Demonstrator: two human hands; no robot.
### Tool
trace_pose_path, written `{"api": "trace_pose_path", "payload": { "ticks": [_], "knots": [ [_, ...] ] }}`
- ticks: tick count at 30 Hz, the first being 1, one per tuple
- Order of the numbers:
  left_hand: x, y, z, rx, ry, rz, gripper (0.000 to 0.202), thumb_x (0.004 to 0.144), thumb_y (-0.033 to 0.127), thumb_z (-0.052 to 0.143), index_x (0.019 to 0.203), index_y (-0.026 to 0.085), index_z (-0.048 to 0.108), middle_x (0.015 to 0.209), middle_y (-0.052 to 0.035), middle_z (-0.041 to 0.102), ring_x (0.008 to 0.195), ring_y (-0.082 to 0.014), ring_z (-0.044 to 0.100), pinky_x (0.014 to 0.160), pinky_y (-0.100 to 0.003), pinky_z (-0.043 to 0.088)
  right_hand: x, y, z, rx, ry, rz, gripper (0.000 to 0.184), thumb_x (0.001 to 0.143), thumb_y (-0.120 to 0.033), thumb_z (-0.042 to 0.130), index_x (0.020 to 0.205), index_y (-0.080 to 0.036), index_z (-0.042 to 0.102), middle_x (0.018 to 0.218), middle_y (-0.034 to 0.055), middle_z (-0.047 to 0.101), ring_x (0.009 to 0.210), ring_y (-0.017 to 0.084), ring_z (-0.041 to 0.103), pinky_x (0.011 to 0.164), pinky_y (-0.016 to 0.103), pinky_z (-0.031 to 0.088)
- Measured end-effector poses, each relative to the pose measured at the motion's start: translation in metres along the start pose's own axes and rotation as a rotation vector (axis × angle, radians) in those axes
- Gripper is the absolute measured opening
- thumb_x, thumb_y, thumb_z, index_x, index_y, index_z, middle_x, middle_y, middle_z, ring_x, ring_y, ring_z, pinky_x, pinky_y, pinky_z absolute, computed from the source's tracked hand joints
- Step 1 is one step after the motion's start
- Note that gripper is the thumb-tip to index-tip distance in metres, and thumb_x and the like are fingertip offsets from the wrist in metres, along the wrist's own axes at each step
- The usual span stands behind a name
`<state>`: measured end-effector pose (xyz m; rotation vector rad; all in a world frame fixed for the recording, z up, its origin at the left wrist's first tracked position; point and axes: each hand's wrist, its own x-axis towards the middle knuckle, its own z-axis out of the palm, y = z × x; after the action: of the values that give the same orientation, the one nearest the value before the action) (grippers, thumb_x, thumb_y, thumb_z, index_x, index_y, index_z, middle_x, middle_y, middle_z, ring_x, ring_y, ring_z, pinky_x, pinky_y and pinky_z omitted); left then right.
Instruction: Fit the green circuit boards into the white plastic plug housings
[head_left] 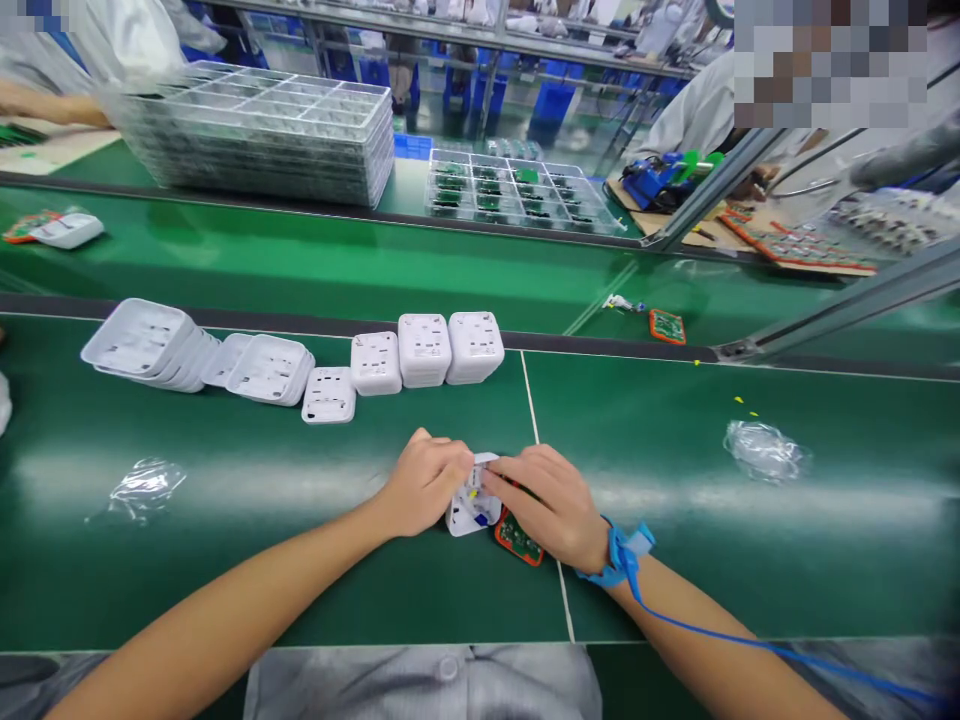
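A small white plastic housing (471, 518) is on the green bench in front of me, with small yellow and blue parts showing inside it. My left hand (426, 482) is closed on its left side, thumb along the upper edge. From the right, my right hand (551, 505) has its fingers closed at the housing's upper right; exactly what the fingertips pinch is hidden. Under the right palm lies a green circuit board with an orange edge (520, 537), partly covered. A blue wrist strap (622, 555) with a cord circles my right wrist.
Stacked white covers (142, 340) and white housings (424, 350) line the bench's back edge. Clear plastic bags (146, 488) lie on both sides. Beyond are a green conveyor belt (315, 260), stacked clear trays (262, 130), a metal post (720, 180) and co-workers.
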<state>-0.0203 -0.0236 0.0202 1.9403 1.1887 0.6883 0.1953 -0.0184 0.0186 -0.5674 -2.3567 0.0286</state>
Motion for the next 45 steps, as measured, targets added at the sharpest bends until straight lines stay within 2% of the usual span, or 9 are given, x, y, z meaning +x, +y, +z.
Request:
{"api": "trace_pose_path", "payload": {
  "ticks": [4, 12, 14, 16, 18, 21, 25, 38, 45],
  "knots": [
    [-0.001, 0.002, -0.003, 0.058, -0.070, 0.004, 0.031, 0.094, 0.035, 0.042, 0.070, 0.018, 0.052, 0.068, 0.0016, 0.057, 0.069, -0.0152, 0.055, 0.075, -0.035, 0.030, 0.000, 0.000, 0.005, -0.022, 0.037, 0.052, 0.016, 0.091, -0.008, 0.062, 0.103, -0.017, 0.069, 0.088, 0.0071, 0.071, 0.070, 0.016, 0.055, 0.063, 0.033, 0.042],
    [0.001, -0.001, 0.001, 0.111, -0.069, -0.022, 0.021, 0.090, 0.028, 0.046, 0.073, 0.019, 0.053, 0.069, 0.0020, 0.058, 0.067, -0.0154, 0.054, 0.077, -0.036, 0.034, 0.009, -0.006, 0.003, 0.024, -0.039, 0.192, 0.010, 0.094, -0.013, 0.060, 0.098, -0.018, 0.068, 0.092, 0.0063, 0.069, 0.079, 0.016, 0.059, 0.070, 0.035, 0.042],
    [0.000, -0.001, 0.002, 0.068, -0.027, -0.088, 0.018, 0.092, 0.033, 0.048, 0.094, 0.020, 0.060, 0.074, 0.0012, 0.062, 0.073, -0.0184, 0.057, 0.079, -0.036, 0.037, 0.011, -0.009, -0.001, 0.055, -0.086, 0.248, 0.017, 0.092, -0.025, 0.065, 0.106, -0.017, 0.067, 0.101, 0.0091, 0.069, 0.091, 0.022, 0.060, 0.078, 0.039, 0.043],
    [0.000, -0.001, 0.004, 0.040, 0.039, -0.176, 0.035, 0.093, 0.041, 0.051, 0.122, 0.022, 0.055, 0.076, 0.0011, 0.065, 0.082, -0.0227, 0.058, 0.079, -0.035, 0.040, 0.011, -0.013, -0.002, 0.051, -0.097, 0.299, 0.032, 0.087, -0.037, 0.071, 0.110, -0.016, 0.066, 0.105, 0.0109, 0.069, 0.100, 0.028, 0.057, 0.082, 0.044, 0.042],
    [-0.001, -0.001, 0.007, 0.055, 0.087, -0.220, 0.044, 0.095, 0.047, 0.050, 0.133, 0.023, 0.049, 0.073, 0.0018, 0.064, 0.085, -0.0245, 0.058, 0.080, -0.035, 0.041, 0.011, -0.018, 0.001, 0.045, -0.083, 0.339, 0.024, 0.087, -0.035, 0.071, 0.103, -0.017, 0.067, 0.100, 0.0086, 0.071, 0.098, 0.027, 0.056, 0.082, 0.044, 0.040],
    [0.000, 0.000, 0.011, 0.093, 0.077, -0.145, 0.033, 0.103, 0.044, 0.035, 0.118, 0.026, 0.059, 0.083, 0.0021, 0.070, 0.081, -0.0205, 0.059, 0.085, -0.036, 0.038, 0.010, -0.023, 0.008, 0.082, -0.080, 0.390, 0.004, 0.092, -0.019, 0.063, 0.092, -0.019, 0.067, 0.089, 0.0039, 0.071, 0.086, 0.021, 0.056, 0.077, 0.038, 0.040],
    [0.001, 0.001, 0.010, 0.096, 0.055, -0.050, 0.040, 0.107, 0.039, 0.023, 0.112, 0.027, 0.061, 0.108, 0.0025, 0.073, 0.084, -0.0163, 0.063, 0.083, -0.035, 0.035, 0.012, -0.024, 0.014, 0.093, -0.042, 0.429, 0.010, 0.092, -0.014, 0.059, 0.086, -0.018, 0.065, 0.085, 0.0036, 0.070, 0.079, 0.018, 0.056, 0.072, 0.033, 0.043],
    [0.000, 0.000, 0.013, 0.115, 0.137, -0.105, 0.040, 0.106, 0.042, 0.025, 0.108, 0.024, 0.062, 0.098, 0.0006, 0.075, 0.078, -0.0182, 0.063, 0.084, -0.036, 0.040, 0.016, -0.029, 0.027, 0.003, 0.073, 0.472, 0.021, 0.089, -0.009, 0.052, 0.071, -0.020, 0.056, 0.070, 0.0018, 0.055, 0.067, 0.015, 0.049, 0.063, 0.029, 0.042],
    [0.003, 0.004, 0.010, 0.082, 0.139, -0.139, 0.041, 0.105, 0.042, 0.026, 0.105, 0.024, 0.063, 0.097, -0.0002, 0.074, 0.082, -0.0182, 0.064, 0.086, -0.035, 0.042, 0.016, -0.029, 0.021, -0.065, -0.004, 0.409, 0.013, 0.092, -0.012, 0.054, 0.083, -0.018, 0.061, 0.079, 0.0050, 0.067, 0.077, 0.019, 0.054, 0.074, 0.034, 0.045]
  ]
}}
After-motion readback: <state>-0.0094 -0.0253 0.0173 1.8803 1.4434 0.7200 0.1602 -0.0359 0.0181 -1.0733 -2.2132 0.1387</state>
